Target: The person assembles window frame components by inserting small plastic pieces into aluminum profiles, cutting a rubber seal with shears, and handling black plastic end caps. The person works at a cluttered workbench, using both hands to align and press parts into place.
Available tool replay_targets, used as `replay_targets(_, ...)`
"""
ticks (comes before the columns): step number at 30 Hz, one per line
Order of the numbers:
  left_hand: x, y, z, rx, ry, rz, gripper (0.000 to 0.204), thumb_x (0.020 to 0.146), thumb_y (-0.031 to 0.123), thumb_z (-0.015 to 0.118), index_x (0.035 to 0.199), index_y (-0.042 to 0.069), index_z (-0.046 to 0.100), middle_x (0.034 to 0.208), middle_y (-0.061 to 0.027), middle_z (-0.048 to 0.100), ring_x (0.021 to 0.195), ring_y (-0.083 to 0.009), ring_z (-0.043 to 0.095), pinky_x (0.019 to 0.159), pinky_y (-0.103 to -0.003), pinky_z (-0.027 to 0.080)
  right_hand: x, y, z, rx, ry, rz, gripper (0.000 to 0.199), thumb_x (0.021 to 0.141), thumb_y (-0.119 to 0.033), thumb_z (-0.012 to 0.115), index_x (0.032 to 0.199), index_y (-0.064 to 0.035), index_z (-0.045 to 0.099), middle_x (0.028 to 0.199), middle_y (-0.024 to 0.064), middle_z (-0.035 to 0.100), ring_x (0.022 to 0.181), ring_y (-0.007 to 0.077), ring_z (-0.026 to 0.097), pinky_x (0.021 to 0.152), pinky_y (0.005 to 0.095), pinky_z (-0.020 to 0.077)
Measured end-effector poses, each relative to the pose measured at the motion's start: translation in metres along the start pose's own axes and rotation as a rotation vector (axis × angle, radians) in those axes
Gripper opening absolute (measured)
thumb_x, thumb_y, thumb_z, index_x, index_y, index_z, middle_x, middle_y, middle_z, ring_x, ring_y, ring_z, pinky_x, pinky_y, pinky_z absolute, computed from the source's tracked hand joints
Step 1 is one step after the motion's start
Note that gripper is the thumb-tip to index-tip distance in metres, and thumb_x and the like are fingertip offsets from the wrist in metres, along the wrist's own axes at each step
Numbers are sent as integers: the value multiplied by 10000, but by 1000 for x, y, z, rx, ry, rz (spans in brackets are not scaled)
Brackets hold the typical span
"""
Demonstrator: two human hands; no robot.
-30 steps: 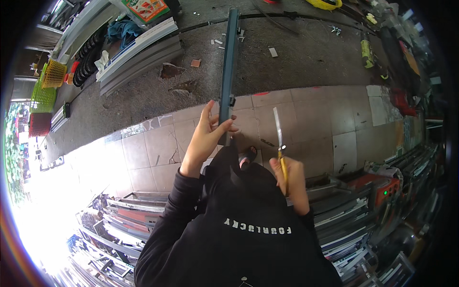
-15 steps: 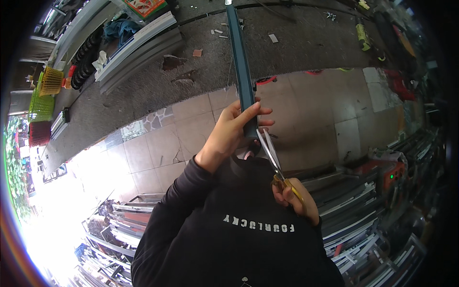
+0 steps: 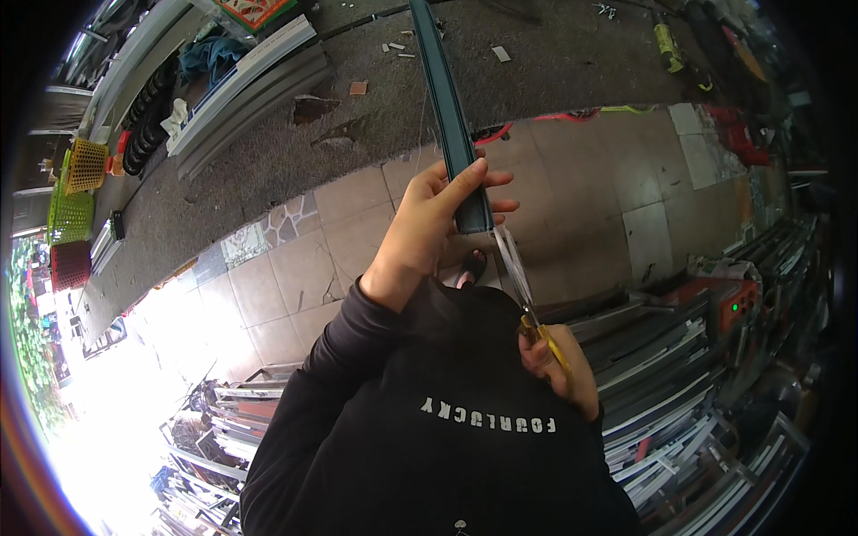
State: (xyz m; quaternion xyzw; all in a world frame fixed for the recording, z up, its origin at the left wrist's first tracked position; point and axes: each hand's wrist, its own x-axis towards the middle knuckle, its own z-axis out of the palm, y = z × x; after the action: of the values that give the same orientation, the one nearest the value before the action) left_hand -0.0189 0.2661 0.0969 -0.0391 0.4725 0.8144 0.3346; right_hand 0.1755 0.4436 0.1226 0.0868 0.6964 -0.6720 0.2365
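Note:
A long dark blue-green profile strip (image 3: 440, 82) runs from the far side toward me, its near end above the gap beside the bench. My left hand (image 3: 438, 207) is closed round it close to that end, thumb on top and fingertips showing on the right. In my right hand (image 3: 561, 362) is a pair of scissors (image 3: 519, 284) with yellow handles. Their blades point up at the strip's near end, at its right corner; whether they touch it I cannot tell. A thin strand hangs beside the strip on its left.
A carpeted workbench (image 3: 241, 183) spans the far side, with scraps, white profiles (image 3: 241, 85) and a yellow-green tool (image 3: 667, 49) on it. Plastic baskets (image 3: 71, 214) stand at the left. Racks of metal profiles (image 3: 661, 371) and a red machine (image 3: 728, 304) lie at the right. Tiled floor (image 3: 357, 201) shows between.
The strip's near end has shifted up and slightly right with my left hand. The scissors have moved a little right, and their blades look closer together. The whole view has shifted slightly.

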Motion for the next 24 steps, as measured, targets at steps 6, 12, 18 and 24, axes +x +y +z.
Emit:
replay_targets(6, 1, -2, -6, 40, -43, 21, 436, 1066, 250, 597, 1351, -58, 479, 1259, -229, 685, 1001, -306, 758, 774, -335, 653, -4, 8, 2, 186, 10, 10, 651, 1040, -630, 480, 754, -46, 503, 620, -9, 445, 547, 81, 421, 510, 285, 334)
replay_targets(12, 4, 0, -7, 79, -64, 37, 354, 1063, 216, 593, 1238, -83, 523, 1229, -221, 702, 971, -299, 765, 768, -344, 660, -7, 10, 4, 131, -5, 7, 649, 1044, -623, 472, 735, -52, 488, 602, -9, 432, 544, 87, 422, 512, 289, 331)
replay_targets(18, 6, 3, -4, 65, -73, 34, 312, 1060, 185, 600, 1169, -102, 539, 1193, -215, 714, 956, -303, 767, 793, -380, 672, -6, 4, 3, 71, -11, 3, 666, 1044, -633, 457, 725, -49, 484, 584, 7, 439, 534, 113, 429, 516, 305, 338)
replay_targets(24, 6, 0, -5, 109, -64, 23, 336, 1060, 219, 593, 1226, -66, 527, 1237, -221, 706, 976, -300, 767, 746, -312, 658, -5, 4, 3, 44, 23, 17, 687, 1037, -653, 459, 732, -39, 498, 594, 14, 450, 538, 126, 449, 521, 312, 346)
